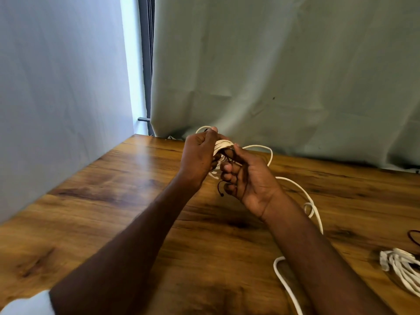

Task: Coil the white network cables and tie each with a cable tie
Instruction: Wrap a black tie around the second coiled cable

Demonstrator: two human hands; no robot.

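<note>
Above the bench (113, 212), the left hand (198, 155) grips a cable coil (223, 144), fingers curled around it; the right hand (246, 178) pinches a dark tie (221, 188), fingers curled.

Plain indoor room, wooden table (113, 212), pale green curtain (284, 64), white wall (56, 87)

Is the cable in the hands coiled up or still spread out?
Partly coiled. The left hand grips a bunch of loops of the cable, with the right hand at a dark tie, but a long tail still trails over the table.
</note>
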